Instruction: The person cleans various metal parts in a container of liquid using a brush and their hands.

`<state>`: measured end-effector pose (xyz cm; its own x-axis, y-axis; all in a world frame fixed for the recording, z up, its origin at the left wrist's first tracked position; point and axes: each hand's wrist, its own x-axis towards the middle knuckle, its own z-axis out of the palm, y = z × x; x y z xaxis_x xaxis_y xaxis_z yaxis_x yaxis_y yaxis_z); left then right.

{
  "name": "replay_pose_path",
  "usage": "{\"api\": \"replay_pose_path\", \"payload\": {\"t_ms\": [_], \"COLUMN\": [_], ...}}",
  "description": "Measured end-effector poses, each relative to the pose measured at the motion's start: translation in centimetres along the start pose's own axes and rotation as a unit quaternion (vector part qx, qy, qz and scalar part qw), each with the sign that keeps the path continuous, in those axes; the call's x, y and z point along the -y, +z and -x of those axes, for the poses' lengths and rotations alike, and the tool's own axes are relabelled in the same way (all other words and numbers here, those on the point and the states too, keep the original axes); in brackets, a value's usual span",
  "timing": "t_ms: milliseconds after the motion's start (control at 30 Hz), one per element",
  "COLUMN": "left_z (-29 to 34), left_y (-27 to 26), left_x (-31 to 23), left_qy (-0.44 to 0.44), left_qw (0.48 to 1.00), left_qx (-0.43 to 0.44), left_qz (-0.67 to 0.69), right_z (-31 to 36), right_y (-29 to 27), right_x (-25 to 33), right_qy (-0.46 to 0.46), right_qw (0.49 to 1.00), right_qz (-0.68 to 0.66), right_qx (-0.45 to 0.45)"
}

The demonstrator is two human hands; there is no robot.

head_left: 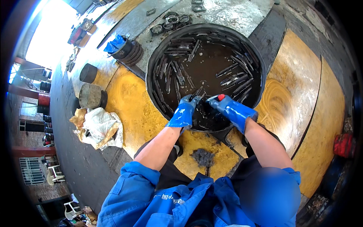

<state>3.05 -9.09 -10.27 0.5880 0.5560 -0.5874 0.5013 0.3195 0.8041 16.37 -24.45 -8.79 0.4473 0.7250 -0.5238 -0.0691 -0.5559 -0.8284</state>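
Note:
Both my hands wear blue rubber gloves and reach over the near rim of a wide round black tub (150,75). My left hand (186,109) is closed on a dark, wet-looking strip (197,91), whose end sticks up past the fingers. In my right hand (231,109) there is a red-handled knife (221,97); its short silvery end points left, toward the strip. Dark liquid (208,68) covers the tub's bottom. Several more dark strips (178,73) lie round its left and far sides, and others (236,79) along the right.
Left of the tub stands a black bucket (130,53) with blue gloves (115,44) on it. Crumpled white and brown bags (100,126) lie at the near left, beside a cylindrical can (90,95). Several dark rings (172,19) sit beyond the tub. A grey clump (203,157) lies between my feet.

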Motion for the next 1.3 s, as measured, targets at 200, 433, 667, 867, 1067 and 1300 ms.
{"api": "replay_pose_path", "payload": {"t_ms": [200, 433, 667, 867, 1067, 1300], "left_z": [-2.4, 1.6, 1.3, 0.4, 2.8, 1.6], "left_y": [-1.2, 0.0, -1.2, -0.7, -0.6, -1.5], "left_x": [2.6, -1.5, -0.4, 0.4, -1.7, -0.6], "left_qy": [0.025, -0.010, 0.071, 0.062, 0.023, 0.016], "left_qw": [0.989, 0.969, 0.961, 0.958, 0.957, 0.985], "left_qx": [-0.021, -0.018, -0.033, -0.053, -0.042, -0.025], "left_qz": [-0.146, -0.247, -0.265, -0.277, -0.287, -0.172], "right_z": [0.7, 2.4, 2.4, -0.5, -1.0, -2.0], "right_y": [2.9, 2.9, 2.5, 3.4, 1.6, 0.2], "right_x": [0.3, 3.2, 2.7, -0.3, 0.4, -1.3], "right_qy": [-0.157, -0.117, -0.208, -0.187, -0.078, -0.020], "right_qw": [0.917, 0.808, 0.781, 0.912, 0.971, 0.983], "right_qz": [0.363, 0.575, 0.589, 0.347, 0.224, -0.183], "right_qx": [-0.051, 0.058, 0.001, -0.114, -0.017, -0.001]}}
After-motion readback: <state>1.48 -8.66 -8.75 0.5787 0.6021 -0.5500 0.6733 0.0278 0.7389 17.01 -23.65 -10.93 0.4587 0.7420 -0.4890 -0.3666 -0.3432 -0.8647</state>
